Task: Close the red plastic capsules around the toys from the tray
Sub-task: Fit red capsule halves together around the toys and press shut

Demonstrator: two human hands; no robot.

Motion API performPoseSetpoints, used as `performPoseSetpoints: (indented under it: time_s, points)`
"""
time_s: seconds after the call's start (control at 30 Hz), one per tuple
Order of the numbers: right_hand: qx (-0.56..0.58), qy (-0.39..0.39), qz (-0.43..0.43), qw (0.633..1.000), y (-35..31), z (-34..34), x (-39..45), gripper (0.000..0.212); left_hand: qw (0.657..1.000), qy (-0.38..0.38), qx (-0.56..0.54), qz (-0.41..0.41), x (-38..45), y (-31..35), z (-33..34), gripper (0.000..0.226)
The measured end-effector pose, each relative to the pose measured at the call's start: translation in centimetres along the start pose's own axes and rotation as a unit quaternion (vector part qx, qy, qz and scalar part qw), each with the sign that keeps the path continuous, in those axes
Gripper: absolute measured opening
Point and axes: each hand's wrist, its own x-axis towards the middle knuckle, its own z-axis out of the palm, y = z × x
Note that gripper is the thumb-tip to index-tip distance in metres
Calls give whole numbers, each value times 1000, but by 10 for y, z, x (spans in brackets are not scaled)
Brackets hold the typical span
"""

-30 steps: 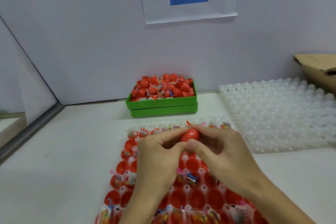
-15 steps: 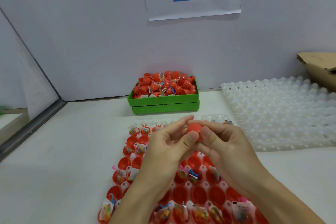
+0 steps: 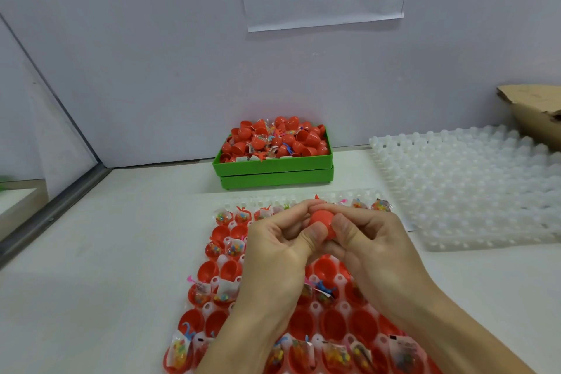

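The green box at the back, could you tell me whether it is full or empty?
Full. The green box is heaped above its rim with red capsule pieces and small bagged toys.

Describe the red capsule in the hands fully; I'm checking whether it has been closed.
The red capsule is smooth, glossy plastic, rounded like an egg. It is held above the tray, pinched between the thumbs and fingers of the left hand and right hand. Fingers hide its seam, so closure cannot be confirmed.

hands: both hold a capsule [image 3: 322, 223] above the near tray [image 3: 212, 310] | bin [image 3: 273, 165] behind tray, at wall | empty tray [image 3: 473, 191] right | box [image 3: 534, 112] far right
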Motion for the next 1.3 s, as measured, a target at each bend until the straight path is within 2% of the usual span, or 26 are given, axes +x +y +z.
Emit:
performPoseSetpoints:
  time_s: [0.07, 0.13, 0.2, 0.37, 0.53, 0.77, 0.87, 0.97, 1.03, 1.1, 1.17, 1.3]
  points:
    - [17, -22, 17, 999, -4, -1, 0, 33, 1000, -4, -16, -8, 1, 1, -1, 29]
    - [19, -40, 23, 999, -5, -3, -1, 56, 1000, -4, -17, -14, 1, 3, -1, 34]
    - [-15, -33, 12, 999, -6, -5, 0, 64, 1000, -7, -7, -16, 1, 3, -1, 40]
    - [65, -40, 15, 997, -8, -5, 1, 62, 997, -44, -62, -33, 0, 6, 1, 50]
    - [-33, -23, -19, 999, -4, -3, 0, 57, 1000, -12, -24, 0, -1, 0, 4, 36]
    - [-61, -4, -32, 998, 0, 0, -1, 40, 1000, 14, 9, 23, -2, -6, 3, 24]
    - [-25, -7, -4, 1000, -3, 1, 0, 41, 1000, 3, 16, 26, -1, -6, 3, 23]
    - [50, -21, 57, 997, -12, 2, 2, 37, 998, -41, 37, 12, 0, -3, 2, 33]
    - [120, -14, 114, 986, -18, 1, 3, 46, 997, -59, 51, 6, -1, -1, 1, 36]
    - [174, -16, 157, 972, -22, -1, 2, 54, 988, -68, 130, 45, -1, -1, -2, 40]
    - [208, -15, 188, 960, -25, -1, 1, 60, 971, -68, 208, 97, -2, -1, -1, 34]
    - [180, -11, 219, 959, -24, -1, 1, 65, 952, -44, 272, 134, -2, -1, 0, 25]
